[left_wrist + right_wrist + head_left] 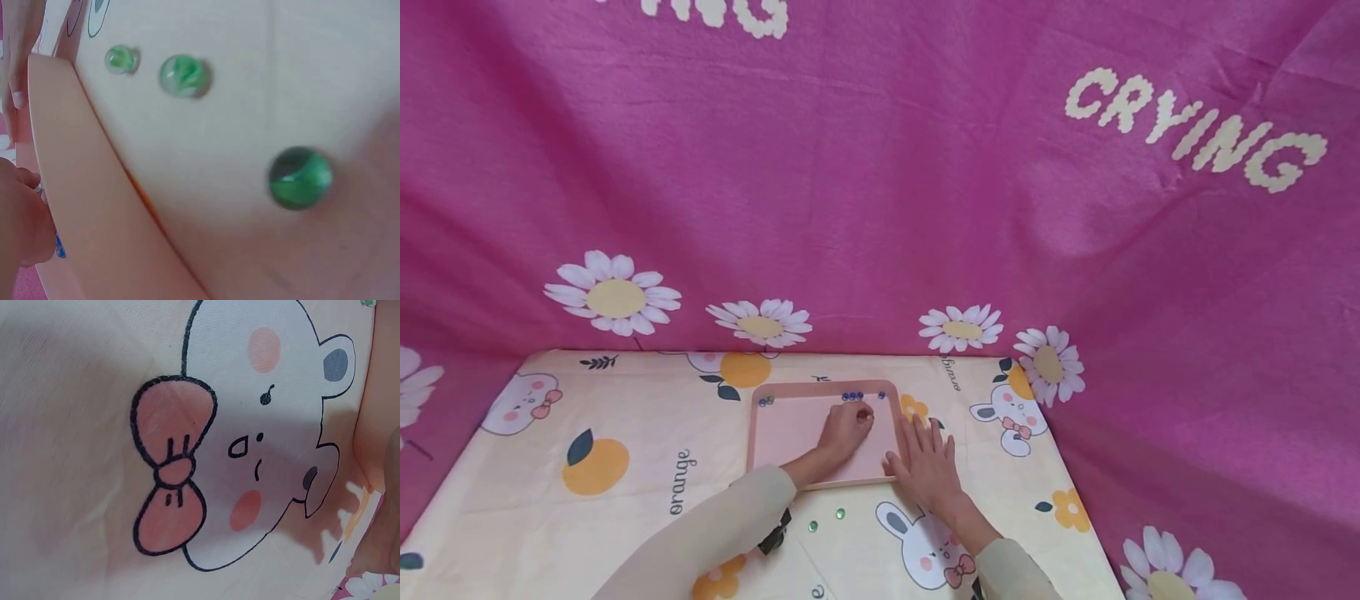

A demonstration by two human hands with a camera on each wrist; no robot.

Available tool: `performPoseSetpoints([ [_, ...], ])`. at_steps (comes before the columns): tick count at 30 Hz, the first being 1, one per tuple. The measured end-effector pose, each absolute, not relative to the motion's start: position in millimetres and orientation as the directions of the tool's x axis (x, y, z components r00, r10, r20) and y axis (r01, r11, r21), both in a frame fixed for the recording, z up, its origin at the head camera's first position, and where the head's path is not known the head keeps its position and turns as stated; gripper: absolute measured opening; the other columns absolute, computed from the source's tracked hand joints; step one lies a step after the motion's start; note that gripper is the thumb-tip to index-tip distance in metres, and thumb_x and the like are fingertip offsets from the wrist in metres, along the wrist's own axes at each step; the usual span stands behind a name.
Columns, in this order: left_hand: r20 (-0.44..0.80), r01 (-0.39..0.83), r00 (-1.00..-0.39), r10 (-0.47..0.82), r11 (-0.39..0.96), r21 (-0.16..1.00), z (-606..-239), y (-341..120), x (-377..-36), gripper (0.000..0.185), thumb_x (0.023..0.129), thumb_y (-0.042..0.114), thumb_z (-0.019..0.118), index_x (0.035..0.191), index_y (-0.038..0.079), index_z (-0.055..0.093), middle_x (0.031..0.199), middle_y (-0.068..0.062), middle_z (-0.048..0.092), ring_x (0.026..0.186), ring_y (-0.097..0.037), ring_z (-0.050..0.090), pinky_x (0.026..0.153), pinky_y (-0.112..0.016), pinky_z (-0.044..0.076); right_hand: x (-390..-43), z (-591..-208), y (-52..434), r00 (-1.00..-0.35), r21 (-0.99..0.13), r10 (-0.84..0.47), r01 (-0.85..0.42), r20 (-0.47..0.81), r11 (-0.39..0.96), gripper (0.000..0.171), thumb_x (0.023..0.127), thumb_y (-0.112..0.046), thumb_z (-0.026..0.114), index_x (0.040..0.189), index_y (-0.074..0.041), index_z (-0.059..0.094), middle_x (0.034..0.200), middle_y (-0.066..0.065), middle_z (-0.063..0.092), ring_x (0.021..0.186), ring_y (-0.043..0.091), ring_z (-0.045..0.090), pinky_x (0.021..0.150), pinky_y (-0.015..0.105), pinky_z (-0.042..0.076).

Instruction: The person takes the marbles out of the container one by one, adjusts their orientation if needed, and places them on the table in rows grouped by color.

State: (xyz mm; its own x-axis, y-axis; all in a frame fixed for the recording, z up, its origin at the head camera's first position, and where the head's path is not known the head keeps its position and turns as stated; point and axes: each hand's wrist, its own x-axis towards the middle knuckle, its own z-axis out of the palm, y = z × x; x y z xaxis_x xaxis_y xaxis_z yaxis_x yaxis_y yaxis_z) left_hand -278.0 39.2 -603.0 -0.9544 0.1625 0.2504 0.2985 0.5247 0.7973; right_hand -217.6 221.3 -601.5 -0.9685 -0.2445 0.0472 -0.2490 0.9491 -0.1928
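Note:
Inside a shallow pink tray, my left hand is held with its fingers curled. Thumb and forefinger pinch a small marble, mostly hidden by the fingertips. Just beyond that hand, several blue marbles line the far wall, and another blue marble sits to their right. A blue marble and a green marble share the far left corner. My right hand lies spread flat across the tray's right edge, fingers straight.
Green marbles lie on the patterned cloth in front of the tray, close below its near wall. A pink curtain hangs behind the table and along its sides.

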Motion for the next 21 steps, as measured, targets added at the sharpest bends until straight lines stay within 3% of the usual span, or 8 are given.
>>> performPoseSetpoints([
  [14,0.135,0.250,-0.948,0.289,0.408,0.878,-587.7,35.7,-230.6,0.012,0.091,0.002,0.069,0.102,0.001,0.075,0.089,0.000,0.073,0.080,-0.010,0.065,0.076,-0.026,0.057,-214.2,-602.0,221.7,-0.967,-0.151,-0.251,-0.255,0.041,0.955,0.073,0.101,-0.053,0.042,0.160,-0.015,0.025,0.163,0.015,0.022,0.147,0.046,0.014,0.112,0.071,0.015],
  [21,0.143,0.283,-0.915,0.377,0.350,0.893,-586.7,36.1,-211.5,0.014,0.093,0.003,0.067,0.104,0.007,0.075,0.093,-0.001,0.073,0.081,-0.006,0.065,0.077,-0.021,0.055,-215.6,-600.8,222.0,-0.966,-0.148,-0.254,-0.259,0.050,0.955,0.071,0.101,-0.052,0.042,0.159,-0.013,0.026,0.162,0.017,0.024,0.147,0.047,0.016,0.110,0.072,0.016],
])
